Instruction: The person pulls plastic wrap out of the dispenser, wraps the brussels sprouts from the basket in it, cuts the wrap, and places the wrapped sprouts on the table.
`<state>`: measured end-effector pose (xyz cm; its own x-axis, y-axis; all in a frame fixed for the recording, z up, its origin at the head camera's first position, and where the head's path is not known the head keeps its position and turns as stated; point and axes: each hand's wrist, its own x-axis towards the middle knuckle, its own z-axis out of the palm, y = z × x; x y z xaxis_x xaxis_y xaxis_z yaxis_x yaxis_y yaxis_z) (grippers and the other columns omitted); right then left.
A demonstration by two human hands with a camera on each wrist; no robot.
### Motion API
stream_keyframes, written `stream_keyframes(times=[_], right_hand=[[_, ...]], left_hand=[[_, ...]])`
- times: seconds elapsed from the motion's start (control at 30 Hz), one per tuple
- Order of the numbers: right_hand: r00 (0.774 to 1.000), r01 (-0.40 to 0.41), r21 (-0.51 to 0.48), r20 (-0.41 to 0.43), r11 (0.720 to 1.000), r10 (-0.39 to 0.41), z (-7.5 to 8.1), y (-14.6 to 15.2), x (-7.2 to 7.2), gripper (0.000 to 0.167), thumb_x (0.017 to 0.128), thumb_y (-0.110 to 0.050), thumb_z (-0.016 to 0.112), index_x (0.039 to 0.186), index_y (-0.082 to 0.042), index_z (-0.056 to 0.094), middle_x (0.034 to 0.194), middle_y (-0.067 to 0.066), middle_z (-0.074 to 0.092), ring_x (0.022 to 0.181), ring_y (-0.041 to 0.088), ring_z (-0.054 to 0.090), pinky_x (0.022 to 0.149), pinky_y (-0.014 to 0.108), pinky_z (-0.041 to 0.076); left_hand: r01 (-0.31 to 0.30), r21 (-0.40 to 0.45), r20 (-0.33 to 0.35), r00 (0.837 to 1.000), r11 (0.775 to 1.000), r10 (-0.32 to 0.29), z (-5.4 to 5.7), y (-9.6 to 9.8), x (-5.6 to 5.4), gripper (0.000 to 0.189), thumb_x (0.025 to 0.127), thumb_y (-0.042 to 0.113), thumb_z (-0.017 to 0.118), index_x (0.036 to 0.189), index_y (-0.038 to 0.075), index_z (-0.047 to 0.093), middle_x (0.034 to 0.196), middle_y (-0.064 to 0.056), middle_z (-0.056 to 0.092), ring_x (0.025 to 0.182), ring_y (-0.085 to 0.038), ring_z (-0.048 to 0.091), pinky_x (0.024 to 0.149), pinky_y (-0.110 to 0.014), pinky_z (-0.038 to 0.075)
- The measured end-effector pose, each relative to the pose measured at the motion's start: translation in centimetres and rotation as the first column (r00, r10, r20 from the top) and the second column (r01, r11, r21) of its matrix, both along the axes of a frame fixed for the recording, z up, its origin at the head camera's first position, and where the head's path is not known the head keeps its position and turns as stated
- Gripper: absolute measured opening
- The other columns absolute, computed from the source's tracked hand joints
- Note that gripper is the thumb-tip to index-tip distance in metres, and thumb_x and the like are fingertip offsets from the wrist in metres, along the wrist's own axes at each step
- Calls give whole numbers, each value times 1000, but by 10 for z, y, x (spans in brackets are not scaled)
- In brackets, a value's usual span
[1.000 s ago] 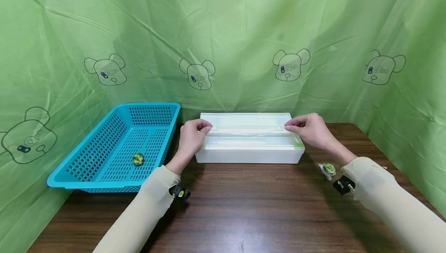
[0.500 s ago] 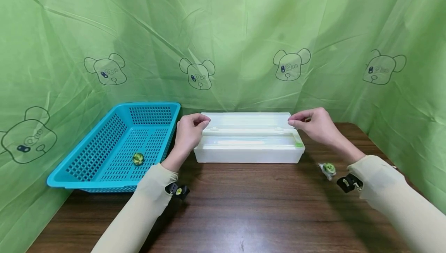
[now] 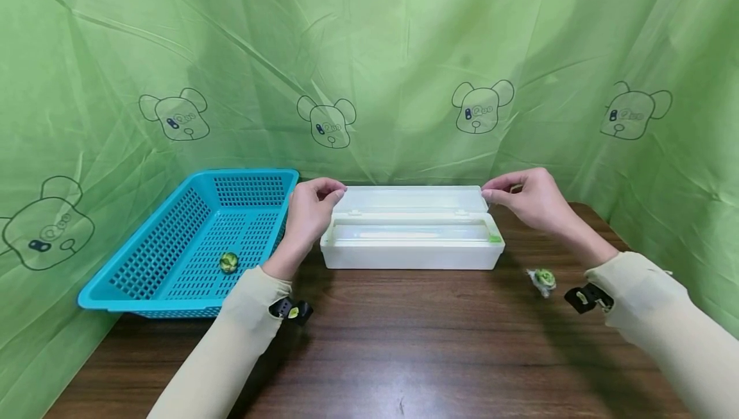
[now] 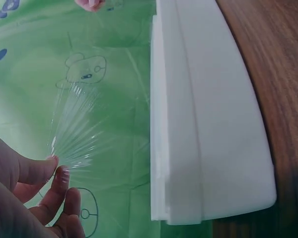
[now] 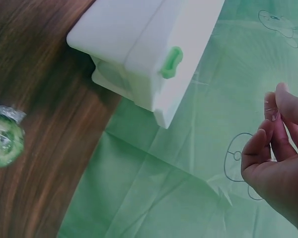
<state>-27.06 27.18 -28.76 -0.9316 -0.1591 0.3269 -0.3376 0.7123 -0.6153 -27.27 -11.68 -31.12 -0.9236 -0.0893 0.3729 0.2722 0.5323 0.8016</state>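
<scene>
My left hand (image 3: pixel 310 217) pinches one corner of a clear sheet of cling film (image 4: pixel 73 131) between thumb and fingers. In the left wrist view the film fans out in creases from that pinch. The far end is pinched by my right hand (image 3: pixel 534 201), a bit of film showing at its fingertips in the right wrist view. Both hands are level at the two ends of a long white cling film dispenser box (image 3: pixel 412 257). Its lid (image 3: pixel 410 199) is raised at the back, and a green slider (image 5: pixel 172 62) sits at its right end.
A blue perforated basket (image 3: pixel 267 246) stands on the left, with a small green brussels sprout (image 3: pixel 228 263) inside. On the wooden table (image 3: pixel 404 342) at right lies a film-wrapped green vegetable piece (image 3: pixel 543 281). A green curtain (image 3: pixel 398 53) hangs behind the box.
Both hands have risen and moved back from over the box toward its rear corners, spreading slightly apart. The box, basket and wrapped vegetable have stayed in place.
</scene>
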Motion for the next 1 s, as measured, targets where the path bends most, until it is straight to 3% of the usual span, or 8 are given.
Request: stream_keyframes(times=[0.17,0.63,1.0], right_hand=[[1000,11,5,-8,1000,-11,7,0,1,19,97,-25,80,107,-9,83,92,4,77,73,17,61,58,27,48],[1000,25,-22,-18,999,-25,22,-4,5,22,98,-28,79,109,-9,83,96,6,77,71,20,58,55,29,46],[998,43,-19,-36,999,-43,35,-5,7,23,98,-29,79,109,-9,83,96,6,77,67,18,55,51,30,42]], left_hand=[[2,19,-17,1000,1000,-1,6,0,1,10,102,12,72,103,6,79,91,-9,70,84,-24,59,74,-36,47],[-21,17,-30,999,1000,22,23,-4,4,10,102,15,73,103,8,80,87,-7,68,79,-23,55,72,-35,43],[-6,29,-43,999,1000,7,36,-5,5,10,102,15,73,104,8,80,88,-7,68,81,-22,55,72,-34,43]])
